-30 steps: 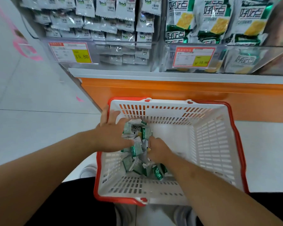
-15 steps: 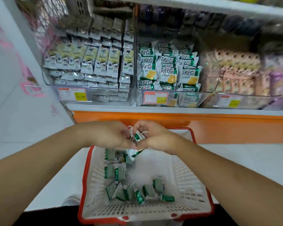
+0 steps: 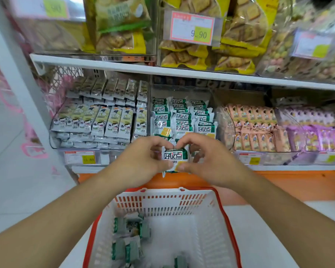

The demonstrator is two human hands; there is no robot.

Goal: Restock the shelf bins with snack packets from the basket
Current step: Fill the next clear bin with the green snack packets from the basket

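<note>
I hold a green-and-white snack packet [image 3: 175, 158] between both hands, just in front of the clear shelf bin [image 3: 182, 117] of matching packets at twelve o'clock. My left hand [image 3: 141, 163] curls its fingers round the packet's left edge; my right hand [image 3: 211, 161] pinches its right side, thumb on the lower corner. Below, at six o'clock, the white basket [image 3: 217, 229] with its red rim has more green packets [image 3: 128, 240] lying loose on its left side. At ten o'clock sits a bin of grey-green bars [image 3: 104, 118]; at two o'clock, one of peach packets [image 3: 253, 130], with purple packets [image 3: 313, 132] beyond. Yellow biscuit bags [image 3: 230, 45] fill the shelf above.
</note>
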